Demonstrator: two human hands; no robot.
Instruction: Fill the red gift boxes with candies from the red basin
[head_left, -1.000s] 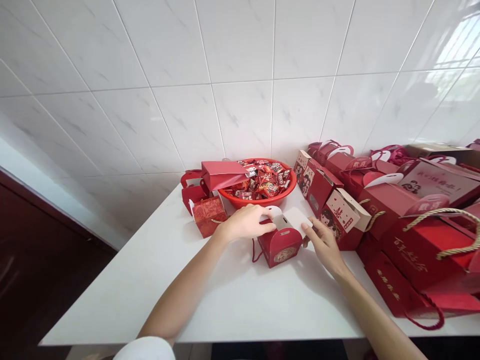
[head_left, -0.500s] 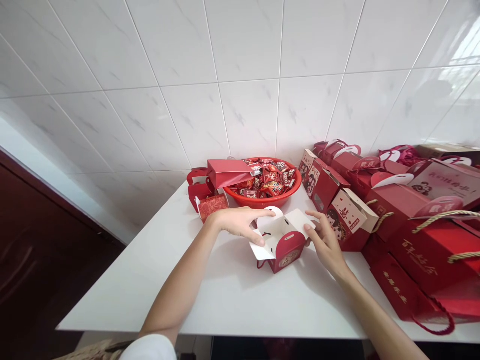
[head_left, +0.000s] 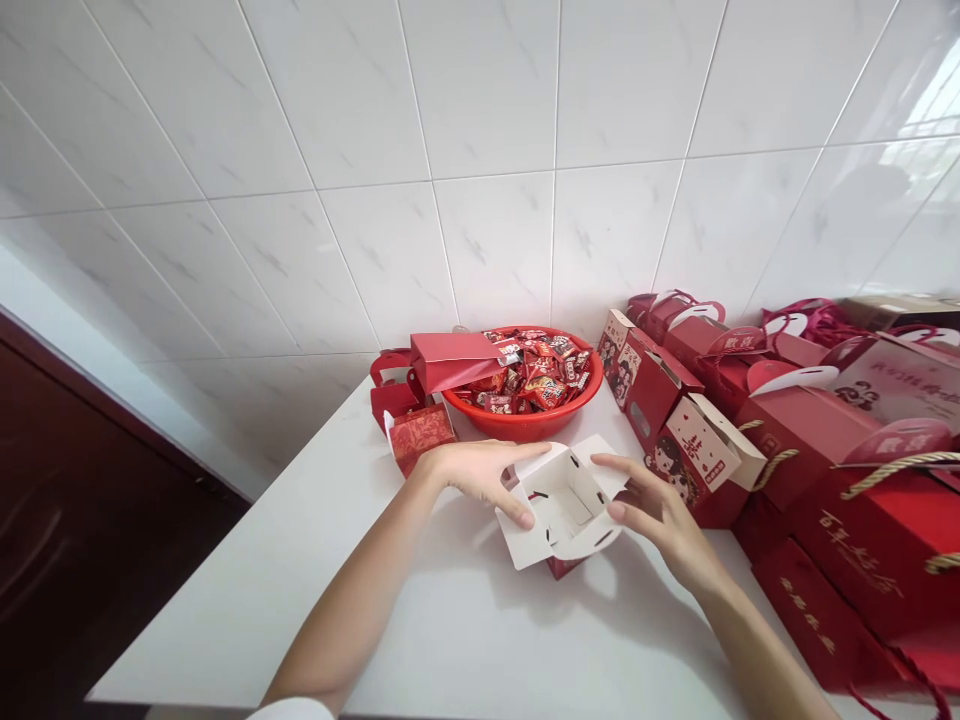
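Note:
A small red paper gift box [head_left: 566, 500] stands on the white tabletop, its top flaps folded outward and its white inside showing. A dark cord end lies inside it. My left hand [head_left: 480, 480] holds its left side, thumb on the left flap and a finger along the back flap. At the opposite side, my right hand [head_left: 656, 510] has thumb and forefinger around the right flap. My other right fingers are partly hidden. Behind the box, a red plastic basin [head_left: 525, 425] holds many wrapped candies [head_left: 544, 390].
Red packages [head_left: 457, 360] overlap the basin's left rim, and a patterned red box [head_left: 420, 435] lies beside it. Many red gift boxes [head_left: 795, 405] and rope-handled bags [head_left: 862, 530] crowd the right side. A tiled wall [head_left: 495, 230] closes off the back of the table [head_left: 262, 600].
The box's front flap has folded outward and down, so the interior shows more fully. Both hands stay at its sides. The view has shifted slightly.

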